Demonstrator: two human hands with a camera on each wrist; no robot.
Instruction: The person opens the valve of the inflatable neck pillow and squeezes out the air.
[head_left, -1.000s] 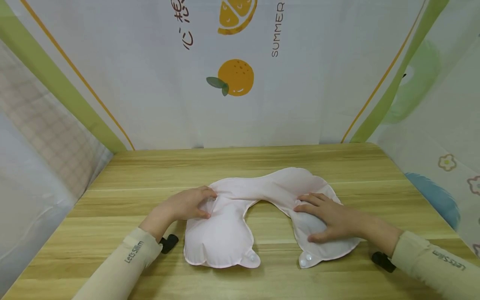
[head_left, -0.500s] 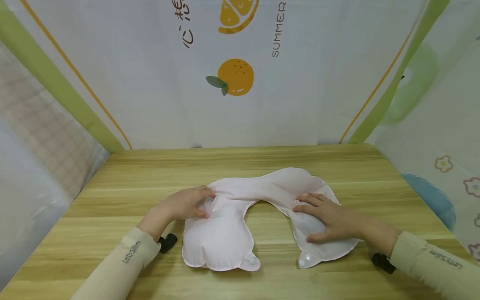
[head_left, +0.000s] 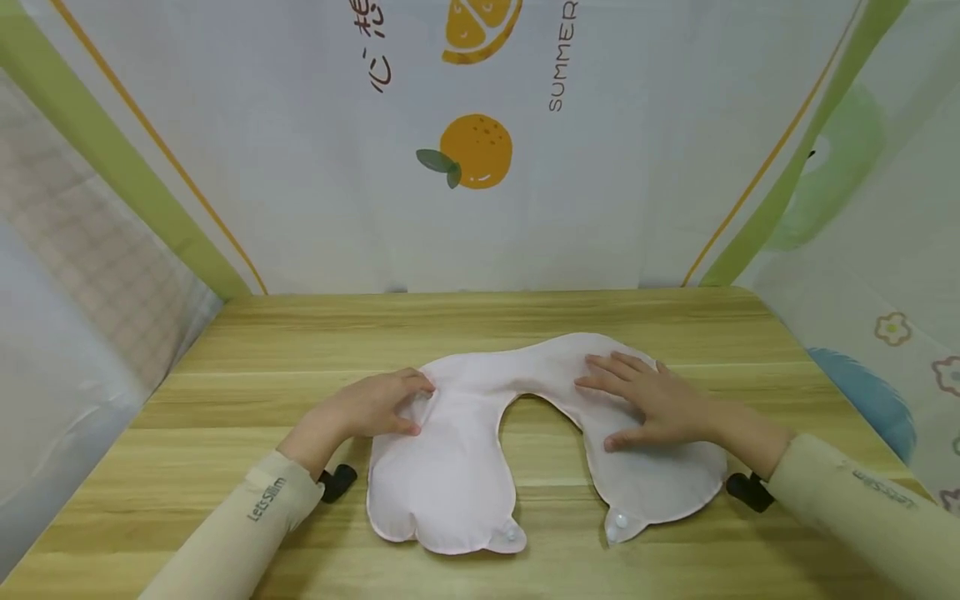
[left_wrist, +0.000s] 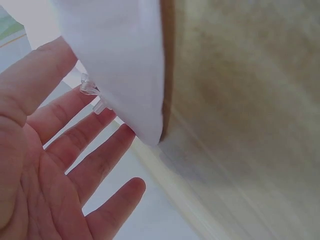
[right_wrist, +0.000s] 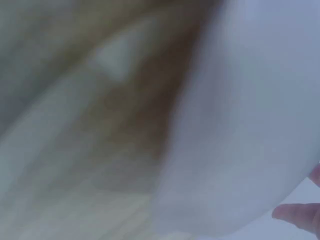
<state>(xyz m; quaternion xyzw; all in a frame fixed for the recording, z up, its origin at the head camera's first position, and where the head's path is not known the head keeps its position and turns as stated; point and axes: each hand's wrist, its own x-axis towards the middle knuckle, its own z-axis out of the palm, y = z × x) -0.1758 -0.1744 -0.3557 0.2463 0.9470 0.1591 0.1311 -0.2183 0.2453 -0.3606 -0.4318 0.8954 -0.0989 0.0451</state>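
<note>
- Clearly, in the head view, the pale U-shaped pillow [head_left: 442, 475] lay flat on the wooden table [head_left: 300, 333], its two ends towards you, a clear snap [head_left: 619, 522] on the right tab. Your left hand [head_left: 375, 406] was at its outer left edge; your right hand [head_left: 663, 408] lay over the opposite arm with fingers spread, pinching nothing. The puffed, seamed skin looked air-filled, so you could expect it to be light, soft and springy, probably a little slippery, with the seams its weak spots against nails.
- In the left wrist view, your fingers were spread and fairly straight beside the pillow's edge, near a clear valve [left_wrist: 92, 90]; you did not seem to be pinching it. That small, stiffer piece probably suited a thumb-and-finger hold, with the flat of the other hand steadying the body.
- In the right wrist view, only fingertips [right_wrist: 300, 216] showed beside the blurred pillow; the grip could not be told there.
</note>
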